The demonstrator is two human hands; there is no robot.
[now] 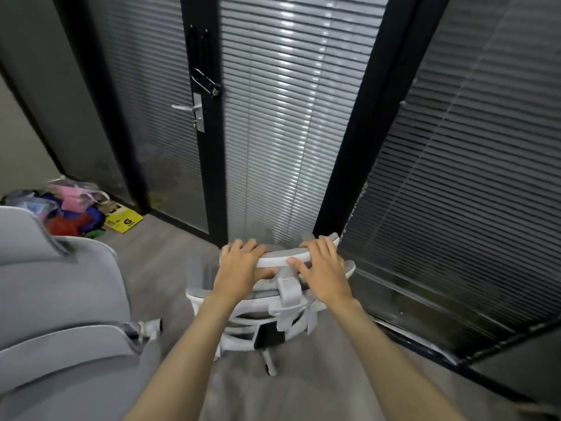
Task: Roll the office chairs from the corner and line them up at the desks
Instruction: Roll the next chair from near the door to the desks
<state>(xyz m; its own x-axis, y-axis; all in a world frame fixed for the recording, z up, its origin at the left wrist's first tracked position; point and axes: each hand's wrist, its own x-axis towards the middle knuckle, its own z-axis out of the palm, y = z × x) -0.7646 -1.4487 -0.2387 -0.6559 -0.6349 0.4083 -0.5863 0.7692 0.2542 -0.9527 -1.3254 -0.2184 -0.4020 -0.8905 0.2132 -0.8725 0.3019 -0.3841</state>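
Observation:
A white-framed office chair [282, 302] with a grey mesh back stands in front of me, seen from behind and above. My left hand [239, 265] grips the left end of its curved headrest [283, 257], fingers over the top edge. On the right end rests my right hand [324, 265], thumb under the rim. A second chair [57, 299], grey and padded, fills the lower left, close beside my left arm. One white caster leg [270, 361] shows under the first chair.
Glass partitions with closed blinds [282, 132] and black frames stand right behind the chair. A glass door with a handle and lock [197, 109] is at left. A heap of coloured bags [69, 208] and a yellow packet [124, 220] lie on the floor at far left.

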